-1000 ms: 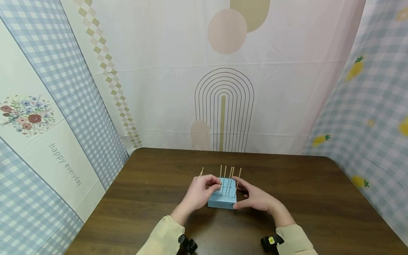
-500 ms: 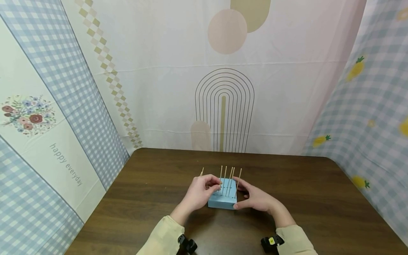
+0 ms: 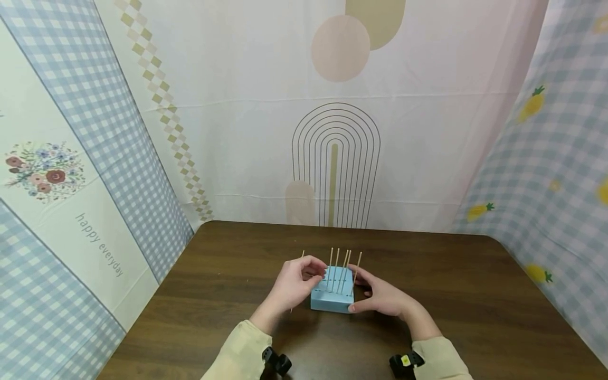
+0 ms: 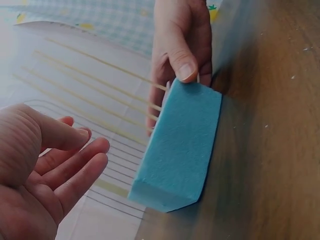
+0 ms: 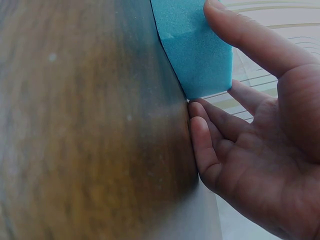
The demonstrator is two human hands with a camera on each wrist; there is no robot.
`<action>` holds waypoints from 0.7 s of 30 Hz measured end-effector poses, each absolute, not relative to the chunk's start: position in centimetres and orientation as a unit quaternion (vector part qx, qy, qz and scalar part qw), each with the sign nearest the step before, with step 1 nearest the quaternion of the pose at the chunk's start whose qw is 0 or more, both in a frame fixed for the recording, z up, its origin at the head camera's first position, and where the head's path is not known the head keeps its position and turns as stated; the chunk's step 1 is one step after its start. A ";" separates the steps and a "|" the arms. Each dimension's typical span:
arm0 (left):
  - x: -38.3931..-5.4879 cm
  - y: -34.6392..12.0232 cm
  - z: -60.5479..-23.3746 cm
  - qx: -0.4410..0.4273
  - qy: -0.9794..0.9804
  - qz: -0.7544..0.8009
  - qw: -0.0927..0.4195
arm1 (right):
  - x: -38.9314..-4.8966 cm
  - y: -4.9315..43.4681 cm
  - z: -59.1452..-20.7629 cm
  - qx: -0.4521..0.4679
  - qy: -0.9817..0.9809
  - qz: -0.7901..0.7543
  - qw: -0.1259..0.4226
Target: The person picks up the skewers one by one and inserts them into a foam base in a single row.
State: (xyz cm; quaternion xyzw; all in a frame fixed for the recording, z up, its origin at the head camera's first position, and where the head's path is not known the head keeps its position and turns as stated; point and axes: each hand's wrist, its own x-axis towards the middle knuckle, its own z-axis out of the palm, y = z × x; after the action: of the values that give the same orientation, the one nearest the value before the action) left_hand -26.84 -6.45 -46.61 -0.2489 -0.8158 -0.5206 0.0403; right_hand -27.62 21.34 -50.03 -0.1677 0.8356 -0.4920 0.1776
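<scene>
On the table sits a light blue foam block (image 3: 331,302), with several thin wooden sticks (image 4: 107,64) standing up from its top. My right hand (image 3: 382,295) grips the block's right side, thumb (image 5: 250,42) at the near corner and index finger at the far one. Left of the block hovers my left hand (image 3: 292,285); its thumb and fingers are loosely bent and apart. The left wrist view shows nothing between those fingers (image 4: 77,185), and a gap separates them from the block. A thin stick tip (image 3: 303,253) shows just behind the left hand, the rest mostly hidden by it.
The dark wooden table (image 3: 228,274) has small pale specks on it. Behind it hangs a white patterned cloth (image 3: 247,158), with blue checked cloths (image 3: 532,211) at both sides. A black wrist camera (image 3: 276,363) is strapped to each sleeve.
My left hand has drawn back slightly left from the sticks, and its thumb and fingertips have parted. A stick end now shows below that hand. The right hand keeps its grip on the block.
</scene>
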 end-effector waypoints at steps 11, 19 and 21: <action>-27.8 -9.7 -46.4 -0.220 -0.829 -0.512 0.053 | -27.6 21.5 -50.2 -0.170 0.837 -0.489 0.178; -28.6 -13.4 -47.7 -0.167 -0.876 -0.452 0.018 | -27.7 21.6 -50.2 -0.177 0.835 -0.490 0.177; -28.6 -14.0 -48.0 -0.148 -0.877 -0.457 0.003 | -27.8 21.6 -50.1 -0.179 0.836 -0.487 0.177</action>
State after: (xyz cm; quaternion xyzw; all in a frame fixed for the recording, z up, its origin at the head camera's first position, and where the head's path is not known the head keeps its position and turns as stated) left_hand -28.55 -14.03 -47.97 -0.1476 -0.8773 -0.4568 0.0032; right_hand -27.80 21.62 -50.14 -0.1789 0.8363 -0.4869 0.1774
